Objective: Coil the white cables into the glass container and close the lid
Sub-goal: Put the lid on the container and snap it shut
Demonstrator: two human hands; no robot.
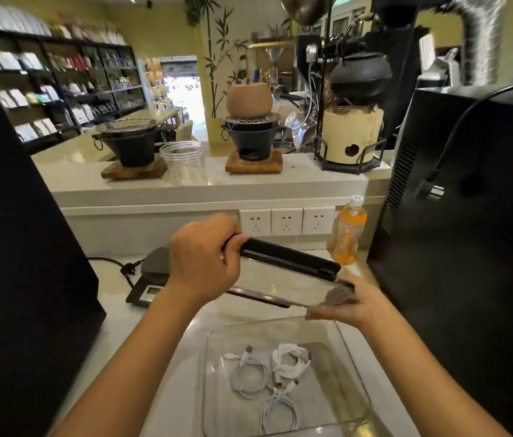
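A square glass container (214, 348) sits on the pale counter in front of me. Three coiled white cables lie on its bottom: one at the left (250, 376), one at the back right (291, 361), one at the front (278, 414). Above and behind the container I hold the clear lid (280, 279) with black clip edges, tilted. My left hand (201, 263) grips the lid's far left black edge. My right hand (346, 305) holds its near right corner. The lid is apart from the container.
A black digital scale (149, 290) with a plug and cord lies behind the lid at left. An orange drink bottle (348, 231) stands by wall sockets (286, 220). Large black appliances flank the counter at left (12, 247) and right (469, 231). A raised shelf carries stoves and a plastic jar (184, 162).
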